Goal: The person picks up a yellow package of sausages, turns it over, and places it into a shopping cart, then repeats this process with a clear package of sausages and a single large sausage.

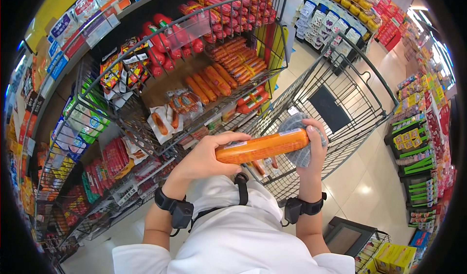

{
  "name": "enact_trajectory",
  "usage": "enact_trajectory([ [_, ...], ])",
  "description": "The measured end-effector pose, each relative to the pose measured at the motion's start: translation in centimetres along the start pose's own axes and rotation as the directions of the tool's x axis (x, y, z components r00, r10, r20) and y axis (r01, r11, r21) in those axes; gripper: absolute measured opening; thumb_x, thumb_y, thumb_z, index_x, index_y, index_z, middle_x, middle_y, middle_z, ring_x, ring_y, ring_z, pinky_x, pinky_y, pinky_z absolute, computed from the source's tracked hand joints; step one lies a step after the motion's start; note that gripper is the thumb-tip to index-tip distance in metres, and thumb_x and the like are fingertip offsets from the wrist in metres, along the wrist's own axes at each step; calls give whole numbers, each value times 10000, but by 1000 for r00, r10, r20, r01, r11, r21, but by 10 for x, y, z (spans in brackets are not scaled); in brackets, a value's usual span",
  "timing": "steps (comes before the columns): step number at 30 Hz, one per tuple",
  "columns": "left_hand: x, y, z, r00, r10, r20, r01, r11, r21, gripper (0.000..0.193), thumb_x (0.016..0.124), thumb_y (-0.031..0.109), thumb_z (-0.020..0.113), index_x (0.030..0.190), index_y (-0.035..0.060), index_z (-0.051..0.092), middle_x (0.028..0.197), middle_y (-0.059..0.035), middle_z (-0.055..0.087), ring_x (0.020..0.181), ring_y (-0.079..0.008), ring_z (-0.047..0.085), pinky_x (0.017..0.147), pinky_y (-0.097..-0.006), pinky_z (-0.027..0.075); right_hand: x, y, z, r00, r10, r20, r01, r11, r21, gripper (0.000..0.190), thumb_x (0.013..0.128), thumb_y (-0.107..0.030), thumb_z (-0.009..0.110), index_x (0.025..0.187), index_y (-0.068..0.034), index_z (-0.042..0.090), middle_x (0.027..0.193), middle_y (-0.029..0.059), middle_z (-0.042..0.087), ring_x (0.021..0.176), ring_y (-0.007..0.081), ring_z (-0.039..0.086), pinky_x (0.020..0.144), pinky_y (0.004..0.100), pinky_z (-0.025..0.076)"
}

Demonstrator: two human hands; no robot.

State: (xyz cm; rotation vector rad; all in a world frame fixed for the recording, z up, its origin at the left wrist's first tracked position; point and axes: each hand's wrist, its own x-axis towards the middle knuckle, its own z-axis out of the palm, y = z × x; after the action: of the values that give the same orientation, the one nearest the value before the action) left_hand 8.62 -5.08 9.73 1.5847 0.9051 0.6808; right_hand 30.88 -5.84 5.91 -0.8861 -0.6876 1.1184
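Observation:
A large orange packaged sausage [261, 149] is held level in front of my body, between both hands. My left hand [206, 155] grips its left end, with the thumb below and the fingers along the top. At the other end, my right hand [316, 144] holds a grey ribbed cloth [300, 160] against the sausage, with its fingertips at the sausage's tip. Below the sausage, a few small white packs with brown sausages [258, 167] lie in a wire shopping cart [350, 144]. Both wrists wear black strapped devices.
To the left, a tiered wire rack [175, 133] holds orange sausages [209, 82], red packaged sausages [168, 42] and small packs. Snack shelves [416, 142] line the aisle's right side. Yellow boxes [396, 257] stand at lower right. Tiled floor [359, 186] lies beside the cart.

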Motion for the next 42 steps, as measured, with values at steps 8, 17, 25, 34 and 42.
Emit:
enact_trajectory([
  [8, -9, 4, 4, 991, 37, -126, -41, 999, -28, 506, 525, 19, 706, 1009, 21, 557, 939, -53, 559, 862, -106, 516, 792, -236, 394, -4, 0, 1, 1000, 14, 27, -15, 998, 60, 188, 753, -115, 478, 878, 14, 531, 894, 91, 517, 789, 150, 525, 725, 255, 418],
  [17, -13, 3, 5, 980, 114, -166, -107, 993, 50, 488, 534, -23, 684, 1005, 18, 560, 1013, -85, 569, 922, -148, 528, 838, -259, 393, -7, -6, 9, 999, 42, 10, -43, 998, 42, 189, 765, -111, 437, 890, 1, 524, 871, 89, 529, 755, 138, 537, 689, 250, 437],
  [25, -11, 6, 8, 977, 130, -166, -121, 991, 62, 465, 531, -30, 678, 982, 21, 576, 1017, -101, 576, 942, -171, 536, 854, -278, 390, -7, -6, 4, 1000, 27, 3, -27, 999, 39, 193, 761, -116, 440, 888, 1, 527, 873, 81, 521, 762, 140, 533, 700, 251, 432],
  [34, -10, 8, 10, 977, 140, -161, -128, 988, 85, 465, 538, -22, 680, 990, 22, 579, 1020, -108, 576, 943, -177, 545, 853, -275, 395, -7, -3, -1, 1000, 26, -11, -25, 999, 42, 204, 755, -129, 447, 886, 4, 532, 903, 88, 518, 795, 143, 525, 719, 256, 424],
  [42, -12, 10, 9, 987, 72, -147, -64, 996, 59, 479, 548, -28, 681, 1009, 21, 565, 1020, -104, 576, 943, -151, 539, 843, -259, 400, -10, -4, 3, 999, 38, -1, -38, 998, 57, 202, 760, -122, 442, 895, 0, 529, 880, 91, 532, 757, 140, 535, 694, 252, 438],
])
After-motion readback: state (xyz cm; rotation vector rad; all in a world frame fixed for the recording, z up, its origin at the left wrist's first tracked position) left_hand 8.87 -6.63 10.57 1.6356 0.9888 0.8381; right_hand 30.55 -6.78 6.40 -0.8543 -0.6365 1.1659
